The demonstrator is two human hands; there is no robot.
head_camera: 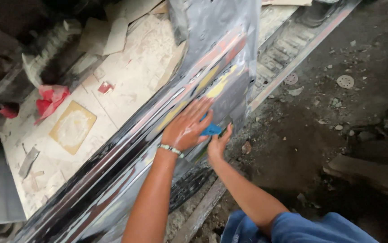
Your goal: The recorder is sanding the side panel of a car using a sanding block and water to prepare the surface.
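A blue pad (pixel 211 130) sits against the lower part of a glossy black panel (pixel 113 180), just under patches of yellow filler (pixel 216 87) and a bare grey, sanded area. The pad is small and mostly covered; only a corner shows between the two hands.

The left hand (pixel 186 128) lies flat on the panel with fingers spread wide, palm pressed to the surface, its fingertips reaching the filler. A beaded bracelet (pixel 171 149) circles that wrist. The right hand (pixel 218 143) comes in from below, fingers bent and thumb up, touching the pad's lower edge; whether it grips the pad or only presses it I cannot tell.

The panel runs from lower left to upper right and is wet and reflective. Left of it, pale cardboard (pixel 126 67) covers the surface, with a yellow square sheet (pixel 72 127) and a red rag (pixel 50 100) on it. To the right is dark, dirty floor (pixel 315 135) with two round sanding discs (pixel 345 81) lying near a metal rail (pixel 293 63). Blue cloth (pixel 311 229) shows at the bottom edge.
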